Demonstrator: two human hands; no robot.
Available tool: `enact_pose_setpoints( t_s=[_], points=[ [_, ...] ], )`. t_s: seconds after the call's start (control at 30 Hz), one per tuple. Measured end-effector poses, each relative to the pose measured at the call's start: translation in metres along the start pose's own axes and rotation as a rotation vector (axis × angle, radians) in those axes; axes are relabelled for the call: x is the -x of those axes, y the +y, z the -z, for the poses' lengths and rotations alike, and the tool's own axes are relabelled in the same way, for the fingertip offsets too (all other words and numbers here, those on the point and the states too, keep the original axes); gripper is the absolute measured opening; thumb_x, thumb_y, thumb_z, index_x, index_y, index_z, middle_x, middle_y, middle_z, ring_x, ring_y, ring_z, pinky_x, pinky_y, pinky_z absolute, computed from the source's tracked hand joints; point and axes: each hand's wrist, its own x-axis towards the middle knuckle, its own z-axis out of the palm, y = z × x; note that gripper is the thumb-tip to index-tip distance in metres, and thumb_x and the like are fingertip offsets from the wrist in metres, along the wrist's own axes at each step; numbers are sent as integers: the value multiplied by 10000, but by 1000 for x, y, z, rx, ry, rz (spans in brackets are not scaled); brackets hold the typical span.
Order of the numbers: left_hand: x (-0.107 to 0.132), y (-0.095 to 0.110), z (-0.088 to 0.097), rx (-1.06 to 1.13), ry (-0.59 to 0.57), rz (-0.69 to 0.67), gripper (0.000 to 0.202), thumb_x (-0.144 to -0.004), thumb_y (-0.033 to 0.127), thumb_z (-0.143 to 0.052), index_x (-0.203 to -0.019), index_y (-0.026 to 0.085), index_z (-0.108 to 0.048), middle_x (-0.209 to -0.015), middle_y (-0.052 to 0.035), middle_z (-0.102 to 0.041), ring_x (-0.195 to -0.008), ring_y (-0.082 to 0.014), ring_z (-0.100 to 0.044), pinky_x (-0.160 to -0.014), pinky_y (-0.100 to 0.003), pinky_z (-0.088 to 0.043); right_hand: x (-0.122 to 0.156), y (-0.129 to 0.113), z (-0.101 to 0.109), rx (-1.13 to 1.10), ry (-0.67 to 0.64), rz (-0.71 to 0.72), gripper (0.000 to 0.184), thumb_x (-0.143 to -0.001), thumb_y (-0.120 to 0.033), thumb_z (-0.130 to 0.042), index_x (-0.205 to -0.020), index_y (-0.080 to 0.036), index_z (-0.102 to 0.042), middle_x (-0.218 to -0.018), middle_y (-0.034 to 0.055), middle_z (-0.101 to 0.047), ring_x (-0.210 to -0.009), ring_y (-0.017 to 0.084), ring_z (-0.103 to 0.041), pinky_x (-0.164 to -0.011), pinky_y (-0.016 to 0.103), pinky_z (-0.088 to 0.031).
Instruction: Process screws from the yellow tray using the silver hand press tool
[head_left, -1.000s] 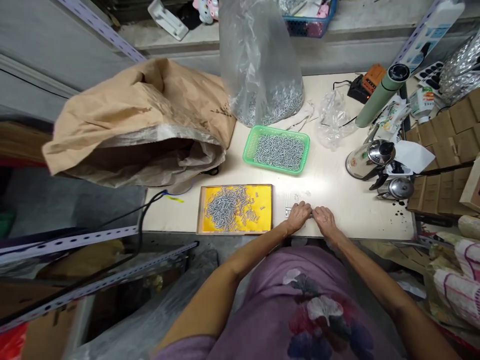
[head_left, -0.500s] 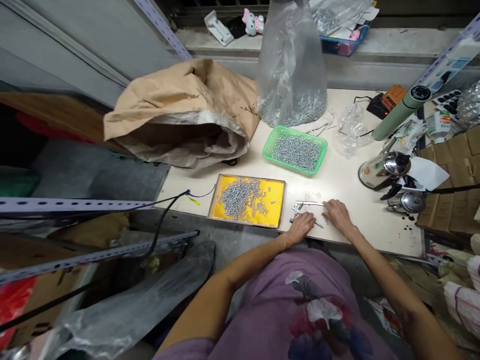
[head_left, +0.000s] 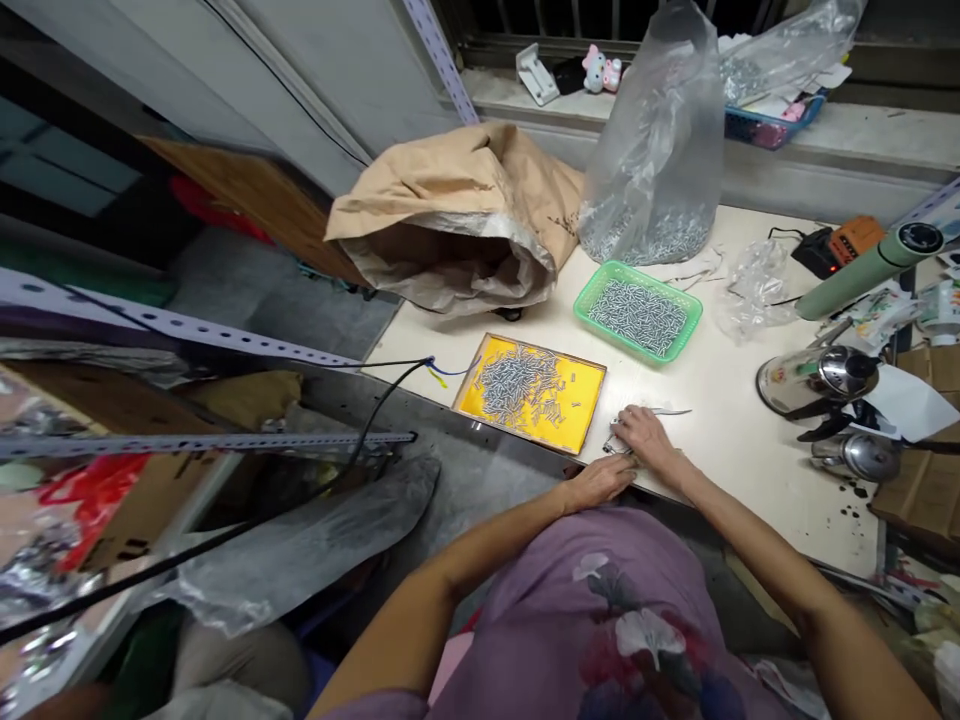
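Broadly, the desk [head_left: 735,400] is crowded at the back by the brown sack [head_left: 457,215] and screw bag [head_left: 660,170]; open room lies front right. Beside the yellow tray [head_left: 581,400], the right hand [head_left: 646,440] curls over small metal pieces [head_left: 618,447] at the near edge, its grip untellable. The left hand [head_left: 600,482] lies open on that edge. Sorting seems in hand; any slide risks a spill.
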Motion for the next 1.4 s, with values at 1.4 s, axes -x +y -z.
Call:
enact_pose_setpoints(
  t_s=[1.4],
  points=[
    [-46,-12,33,755,34,1122,100,-792,167,-598,-757,106,-669,-458,54,-517,-421,-73,-512,-460,-165,-449,82,5,-14,-69,-131,-578,214,-881,-86,-417,-903,-200,-596,-891,53,-600,-798,156,-531,-667,272,-312]
  ],
)
